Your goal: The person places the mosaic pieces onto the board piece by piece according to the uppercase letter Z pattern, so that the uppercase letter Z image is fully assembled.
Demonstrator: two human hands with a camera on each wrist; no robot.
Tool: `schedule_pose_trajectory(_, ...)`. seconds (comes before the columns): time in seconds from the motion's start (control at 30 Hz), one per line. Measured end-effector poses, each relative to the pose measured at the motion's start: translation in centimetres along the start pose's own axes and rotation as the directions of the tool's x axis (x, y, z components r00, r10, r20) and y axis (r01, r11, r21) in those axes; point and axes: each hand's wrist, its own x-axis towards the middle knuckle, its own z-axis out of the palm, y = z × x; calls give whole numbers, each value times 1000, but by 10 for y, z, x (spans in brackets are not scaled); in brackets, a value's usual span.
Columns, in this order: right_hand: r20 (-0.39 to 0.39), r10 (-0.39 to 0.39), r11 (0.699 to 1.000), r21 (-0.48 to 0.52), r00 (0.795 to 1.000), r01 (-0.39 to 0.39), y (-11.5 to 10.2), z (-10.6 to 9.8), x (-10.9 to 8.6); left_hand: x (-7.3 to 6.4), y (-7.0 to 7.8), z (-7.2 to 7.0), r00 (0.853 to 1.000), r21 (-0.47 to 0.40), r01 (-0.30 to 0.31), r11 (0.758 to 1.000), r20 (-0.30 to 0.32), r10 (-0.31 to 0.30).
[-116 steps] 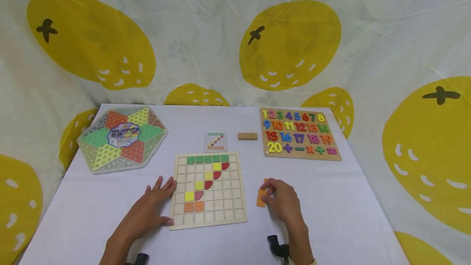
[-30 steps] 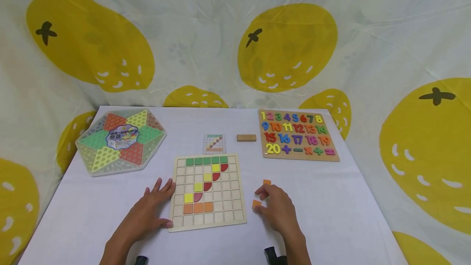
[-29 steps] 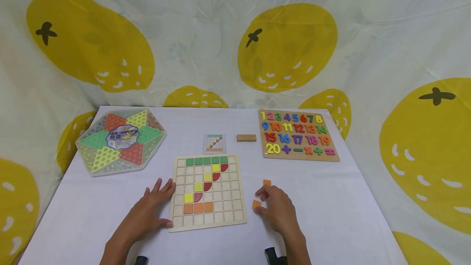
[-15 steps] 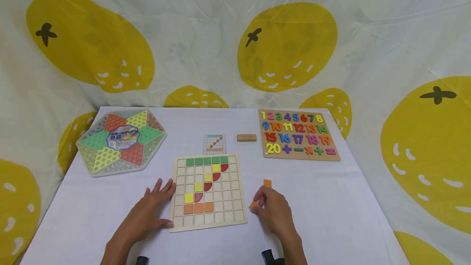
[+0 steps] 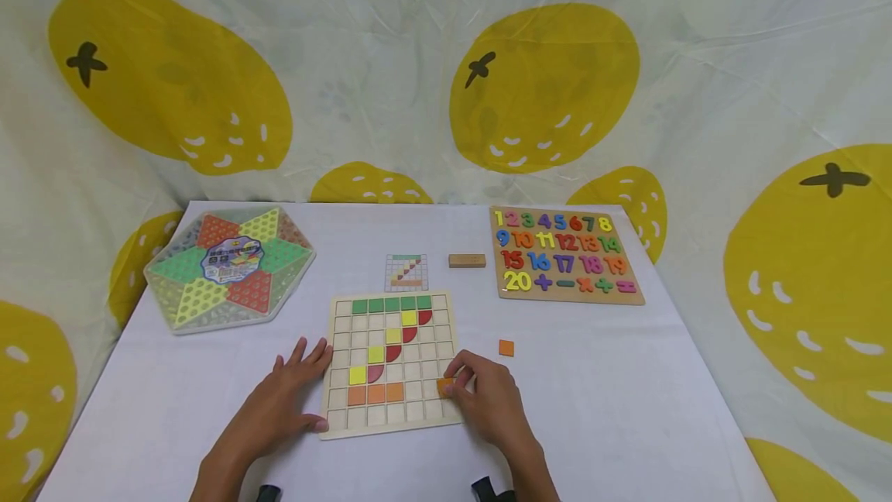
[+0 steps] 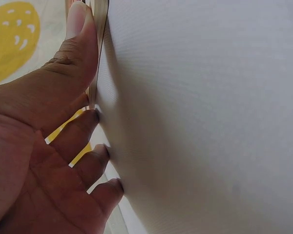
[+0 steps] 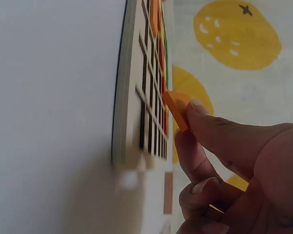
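A wooden grid board (image 5: 457,341) lies on the white table, with green squares (image 5: 393,304), yellow squares (image 5: 376,354), red quarter-circle pieces (image 5: 393,353) and a short row of orange squares (image 5: 376,393) set in it. My right hand (image 5: 491,401) pinches an orange square tile (image 7: 178,108) between thumb and forefinger, over the board's right side. Against the board's left edge rests my left hand (image 5: 282,393), fingers spread and thumb at the lower corner. In the left wrist view, that thumb (image 6: 78,29) touches the board's rim. Another orange tile (image 5: 506,348) lies right of the board.
Behind the board are a small printed pattern card (image 5: 406,273) and a wooden block (image 5: 467,261). A number puzzle board (image 5: 567,297) stands at the back right. A hexagonal star-patterned game box (image 5: 230,269) lies at the back left.
A third orange square has joined the row on the board. My right hand picked up another orange tile and moved left over the board with it. My left hand has stayed put.
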Motion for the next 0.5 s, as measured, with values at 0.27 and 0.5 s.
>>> schedule_pose_trajectory(0.27, 34, -36, 999, -14, 999, 37, -19, 22, 6, 0, 0, 0, 1000, 3, 3, 1000, -3, -3)
schedule_pose_trajectory(0.5, 40, -30, 998, -61, 999, 32, -28, 34, 10, 0, 2, -1, 1000, -6, 12, 1000, 6, -12)
